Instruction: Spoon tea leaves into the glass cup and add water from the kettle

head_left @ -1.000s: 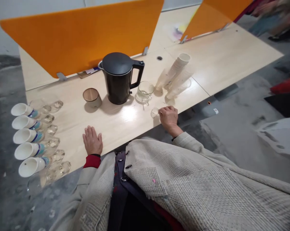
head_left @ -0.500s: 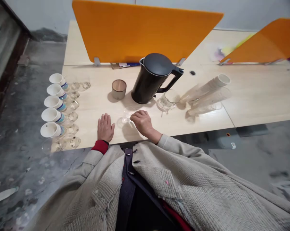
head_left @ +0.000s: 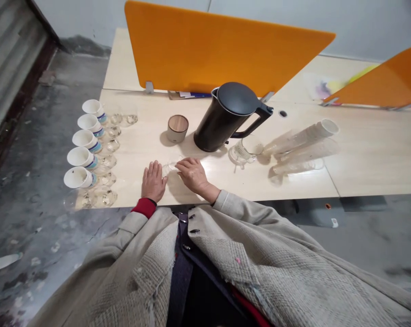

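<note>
My left hand lies flat on the table, fingers straight and side by side, holding nothing. My right hand is closed with its fingertips on a clear plastic cup, which shows faintly between the two hands. The see-through cup is hard to make out, and my right fingers cover part of it. Behind it stand a small grey pot with a wooden lid and a black electric kettle. A clear glass jug is to the right of the kettle.
Several white paper cups line the table's left edge, beside several clear cups with dark bits inside. Stacks of paper and clear cups stand at the right. An orange divider rises behind the kettle.
My right hand has moved left with the clear cup, closer to my left hand. My left hand stays flat on the table. The camera view has shifted slightly.
</note>
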